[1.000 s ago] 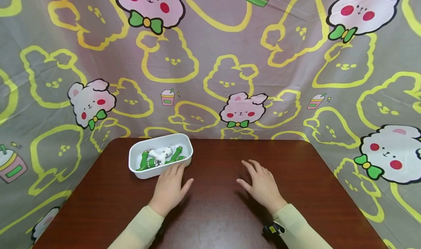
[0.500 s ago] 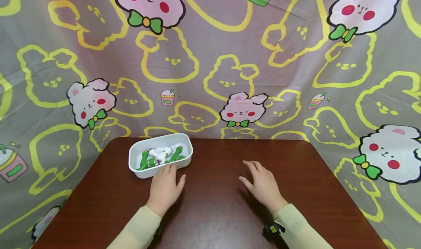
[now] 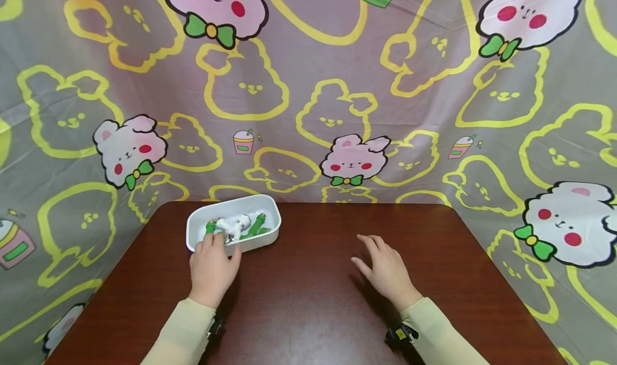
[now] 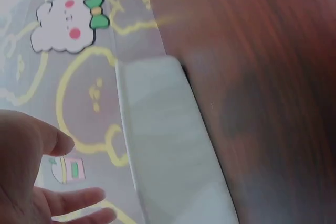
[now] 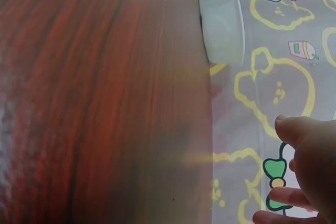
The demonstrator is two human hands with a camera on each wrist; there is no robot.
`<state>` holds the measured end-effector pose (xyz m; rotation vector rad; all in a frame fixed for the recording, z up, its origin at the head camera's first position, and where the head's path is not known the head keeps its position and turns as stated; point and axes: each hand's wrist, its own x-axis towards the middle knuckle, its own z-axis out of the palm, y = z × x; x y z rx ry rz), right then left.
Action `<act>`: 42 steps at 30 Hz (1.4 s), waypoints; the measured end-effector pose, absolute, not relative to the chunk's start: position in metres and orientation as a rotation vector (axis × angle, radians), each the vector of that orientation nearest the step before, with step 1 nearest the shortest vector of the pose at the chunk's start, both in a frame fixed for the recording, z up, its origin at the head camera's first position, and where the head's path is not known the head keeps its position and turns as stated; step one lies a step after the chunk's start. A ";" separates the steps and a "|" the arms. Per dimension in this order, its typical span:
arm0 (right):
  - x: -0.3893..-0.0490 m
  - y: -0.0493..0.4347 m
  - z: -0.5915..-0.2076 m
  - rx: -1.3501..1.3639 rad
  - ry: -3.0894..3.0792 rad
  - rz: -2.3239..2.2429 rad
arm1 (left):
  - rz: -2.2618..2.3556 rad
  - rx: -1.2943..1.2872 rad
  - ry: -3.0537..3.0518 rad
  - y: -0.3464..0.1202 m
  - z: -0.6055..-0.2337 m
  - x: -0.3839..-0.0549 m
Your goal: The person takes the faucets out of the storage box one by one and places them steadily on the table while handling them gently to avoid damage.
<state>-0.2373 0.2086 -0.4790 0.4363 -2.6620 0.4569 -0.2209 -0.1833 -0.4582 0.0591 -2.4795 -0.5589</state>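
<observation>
A white tray (image 3: 262, 241) stands at the back left of the table, its long outer wall (image 4: 168, 140) filling the middle of the left wrist view. Inside lie green pieces (image 3: 257, 226) with metallic ends and a white branching piece (image 3: 233, 227); their exact kind does not show. My left hand (image 3: 212, 273) is over the tray's near left rim, palm down, fingers loosely extended and thumb apart, hiding part of the green pieces. Nothing is between its fingers in the left wrist view. My right hand (image 3: 388, 273) hovers over the table's right half, fingers relaxed and holding nothing.
The dark brown wooden table (image 3: 313, 301) has its far edge close to a patterned cloth (image 3: 332, 60) that hangs behind and along both sides. Small black devices are strapped at both wrists, one of them the right wrist strap (image 3: 401, 335).
My left hand has moved left along the tray's front, from near its right part to its left, and now overlaps the rim. The right hand has stayed nearly still.
</observation>
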 end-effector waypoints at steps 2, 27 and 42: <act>-0.238 0.209 -0.480 0.439 -2.656 0.460 | -0.587 0.113 -2.494 -0.190 -0.457 -0.222; -0.241 0.214 -0.481 0.439 -2.635 0.475 | -0.929 0.490 -2.670 -0.263 -0.459 -0.243; -0.247 0.215 -0.478 0.444 -2.622 0.476 | -1.158 0.426 -2.674 -0.279 -0.463 -0.261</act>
